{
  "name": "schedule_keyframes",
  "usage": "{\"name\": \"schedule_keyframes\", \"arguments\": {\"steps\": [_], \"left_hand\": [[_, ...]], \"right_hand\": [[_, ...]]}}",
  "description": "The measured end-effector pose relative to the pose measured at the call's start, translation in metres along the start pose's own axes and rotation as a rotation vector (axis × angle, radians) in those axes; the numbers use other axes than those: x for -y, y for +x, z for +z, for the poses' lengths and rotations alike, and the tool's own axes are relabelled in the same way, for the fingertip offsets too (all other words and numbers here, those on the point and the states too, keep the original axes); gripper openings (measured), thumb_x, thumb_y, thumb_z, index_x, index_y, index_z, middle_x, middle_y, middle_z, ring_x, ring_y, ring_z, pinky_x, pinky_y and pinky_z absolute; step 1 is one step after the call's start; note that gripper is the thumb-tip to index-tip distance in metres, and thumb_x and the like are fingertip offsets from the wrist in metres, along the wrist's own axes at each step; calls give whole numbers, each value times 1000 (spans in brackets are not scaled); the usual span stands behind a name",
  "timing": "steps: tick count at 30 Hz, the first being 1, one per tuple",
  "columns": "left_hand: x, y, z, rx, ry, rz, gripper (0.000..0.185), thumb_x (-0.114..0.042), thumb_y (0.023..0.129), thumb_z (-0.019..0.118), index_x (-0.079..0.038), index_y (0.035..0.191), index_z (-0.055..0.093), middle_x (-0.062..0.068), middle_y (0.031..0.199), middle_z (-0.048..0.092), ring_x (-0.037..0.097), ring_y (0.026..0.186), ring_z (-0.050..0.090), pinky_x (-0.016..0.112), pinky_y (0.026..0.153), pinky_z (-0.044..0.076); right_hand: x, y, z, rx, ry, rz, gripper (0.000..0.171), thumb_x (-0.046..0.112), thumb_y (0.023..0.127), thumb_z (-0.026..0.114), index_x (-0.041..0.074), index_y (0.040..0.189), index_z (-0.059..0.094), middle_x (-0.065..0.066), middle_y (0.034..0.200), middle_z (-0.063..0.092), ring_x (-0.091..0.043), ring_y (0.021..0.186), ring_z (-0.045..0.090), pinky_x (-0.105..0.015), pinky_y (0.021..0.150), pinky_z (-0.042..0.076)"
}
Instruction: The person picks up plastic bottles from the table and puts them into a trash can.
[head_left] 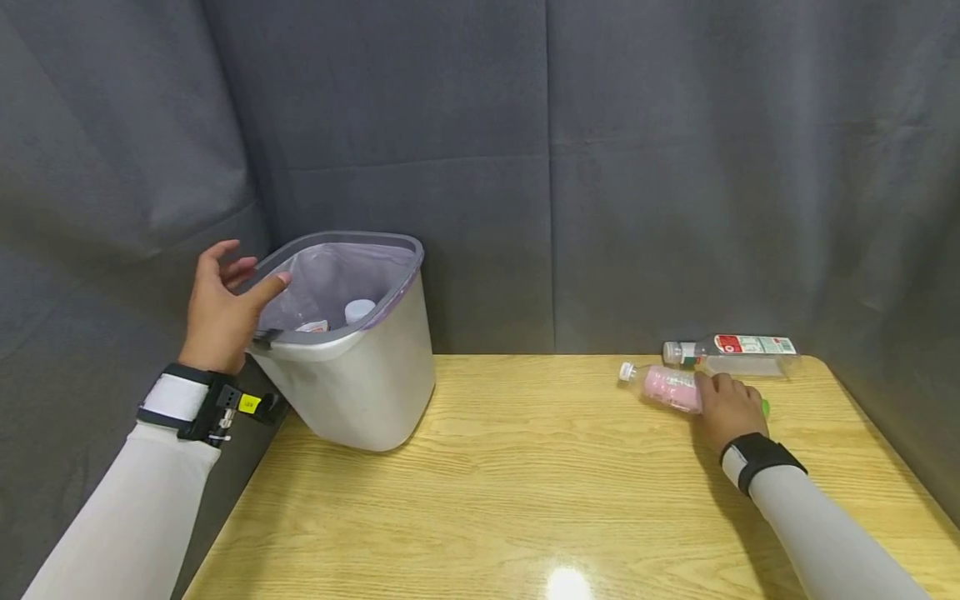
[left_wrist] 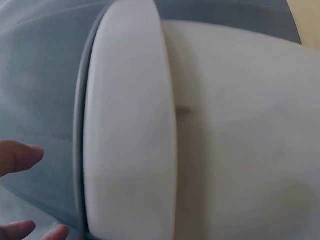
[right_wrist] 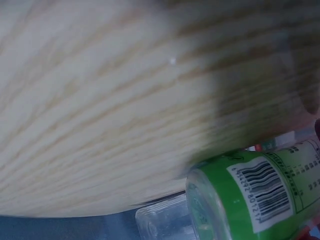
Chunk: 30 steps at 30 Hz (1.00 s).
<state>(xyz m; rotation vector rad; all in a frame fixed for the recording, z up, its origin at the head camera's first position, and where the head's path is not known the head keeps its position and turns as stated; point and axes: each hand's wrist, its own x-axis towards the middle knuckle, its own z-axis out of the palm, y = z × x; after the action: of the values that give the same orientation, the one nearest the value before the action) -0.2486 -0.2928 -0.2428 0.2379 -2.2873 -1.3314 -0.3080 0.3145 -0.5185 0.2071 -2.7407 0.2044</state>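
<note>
Seen at the left of the head view: a grey bin, tilted toward the camera, with its base on the corner of the table and a thin bag as lining. At its near rim, the left hand, with fingers spread and relaxed, thumb reaching over the rim, gripping nothing. Hard to tell whether the palm really presses the rim or only stays just beside it. In the left wrist view, only the pale wall of the bin and some fingertips at the left edge.

Already inside the bin: a white cap and a piece with a red label, probably one or two bottles, mostly hidden.

Not yet in the bin, at the right of the frame, well apart from it: a pink bottle, lying on its side with the cap pointing left, and behind it, nearly touching, a clear bottle, also on its side. Over the pink bottle, the right hand, fingers curled round its body, the bottle not yet lifted from the table. At the right of this hand, a green label, shown with a barcode in the right wrist view. Cannot tell if part of the pink bottle or a third one.

Judged so: one part done, at least two bottles left outside.

Behind everything, a grey curtain.
</note>
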Motion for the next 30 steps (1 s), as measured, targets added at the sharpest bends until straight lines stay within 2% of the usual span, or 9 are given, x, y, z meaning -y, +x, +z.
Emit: {"name": "schedule_keyframes", "arguments": {"steps": [4, 7, 10, 13, 16, 18, 22, 25, 30], "left_hand": [[-7, -12, 8, -19, -21, 78, 70, -28, 92, 68, -25, 151, 30, 7, 149, 43, 20, 141, 41, 41, 110, 41], [-13, -26, 15, -9, -28, 162, 64, -24, 93, 66, -21, 149, 34, 7, 145, 46, 21, 137, 44, 38, 110, 40], [-20, -44, 23, 31, -36, 270, 61, -19, 94, 66, -16, 147, 37, 6, 140, 49, 18, 132, 48, 31, 104, 42], [-28, -64, 31, 77, -86, 385, 58, -12, 92, 68, -11, 144, 41, 5, 134, 52, 13, 125, 51, 23, 96, 44], [-32, -82, 41, 129, -183, 442, 54, -5, 91, 67, -6, 140, 44, 3, 127, 55, 12, 118, 55, 19, 91, 46], [-32, -93, 48, 167, -243, 436, 51, -2, 91, 66, -4, 137, 45, 3, 123, 57, 14, 113, 58, 18, 89, 47], [-21, -109, 65, 243, -317, 368, 48, 2, 91, 65, -2, 135, 46, 7, 119, 59, 13, 106, 61, 18, 87, 48], [-8, -120, 81, 306, -314, 319, 49, 0, 90, 67, -2, 135, 47, 11, 121, 59, 12, 105, 61, 19, 87, 49], [17, -137, 109, 423, -265, 218, 51, -15, 90, 72, -11, 135, 48, 10, 126, 59, 16, 112, 60, 22, 89, 50]], "right_hand": [[7, -3, -6, -22, 52, 15, 69, 8, 77, 80, -6, 135, 46, -35, 117, 52, -54, 111, 51, -70, 96, 36], [17, -6, -11, -35, 112, 17, 73, 13, 77, 82, -4, 137, 44, -35, 118, 53, -55, 111, 52, -71, 96, 36], [29, -8, -17, -46, 175, 19, 74, 16, 78, 82, -2, 139, 43, -34, 119, 54, -55, 110, 52, -70, 96, 36], [42, -12, -24, -67, 231, 10, 75, 17, 78, 82, -2, 140, 43, -32, 119, 54, -53, 110, 53, -69, 95, 37], [56, -16, -33, -85, 278, -8, 76, 17, 77, 83, -2, 140, 44, -31, 119, 55, -51, 109, 54, -68, 93, 38], [67, -19, -39, -84, 302, -23, 76, 17, 78, 83, -1, 141, 43, -30, 120, 55, -49, 110, 55, -67, 93, 39], [90, -27, -50, -72, 336, -61, 77, 18, 79, 83, 1, 143, 43, -27, 121, 56, -44, 110, 56, -64, 93, 42], [108, -34, -57, -63, 353, -99, 77, 19, 80, 82, 4, 144, 43, -24, 122, 57, -41, 110, 57, -64, 93, 43], [135, -46, -66, -92, 363, -187, 78, 22, 79, 84, 4, 143, 44, -22, 123, 58, -38, 111, 58, -61, 95, 45]]}}
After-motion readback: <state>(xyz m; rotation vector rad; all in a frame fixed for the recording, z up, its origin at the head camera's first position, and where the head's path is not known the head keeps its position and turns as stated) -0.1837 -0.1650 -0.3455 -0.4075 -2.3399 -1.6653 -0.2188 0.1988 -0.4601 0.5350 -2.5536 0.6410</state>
